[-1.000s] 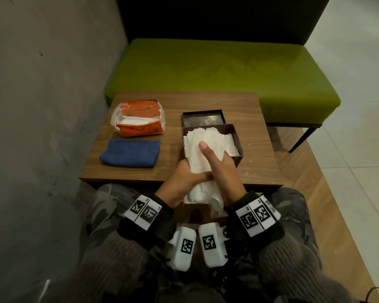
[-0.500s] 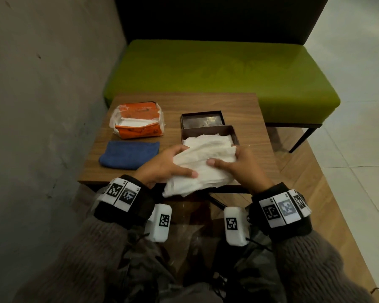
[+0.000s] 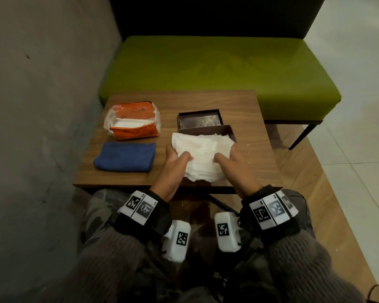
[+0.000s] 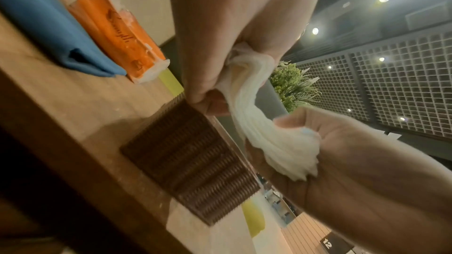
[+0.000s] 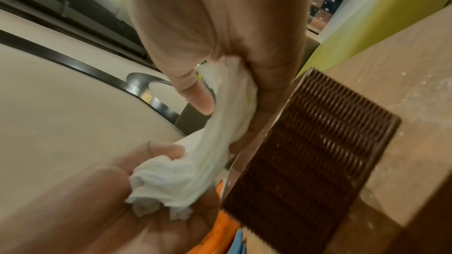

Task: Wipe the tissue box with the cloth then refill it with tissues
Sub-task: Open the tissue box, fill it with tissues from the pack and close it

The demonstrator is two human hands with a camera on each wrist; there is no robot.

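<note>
A person sits at a small wooden table (image 3: 206, 101); the brown ribbed tissue box (image 3: 229, 131) stands open on it, and everything below is placed relative to that box. Both hands hold one white stack of tissues (image 3: 202, 153) that lies over the box's near half and hides its opening and most of its interior; the left hand (image 3: 173, 164) grips the stack's left end with thumb on top and fingers curled beneath; the right hand (image 3: 235, 164) grips the right end the same way. The wrist views show the tissues bunched between thumb and fingers of each hand, just beside the box's ribbed outer wall. Behind the box, touching it, lies a dark shallow tray (image 3: 199, 118), possibly its lid; to the left sits an orange tissue pack (image 3: 132, 120), torn open; left and nearer the person lies a folded blue cloth (image 3: 125, 156). A green bench (image 3: 217, 68) stands beyond the table.
</note>
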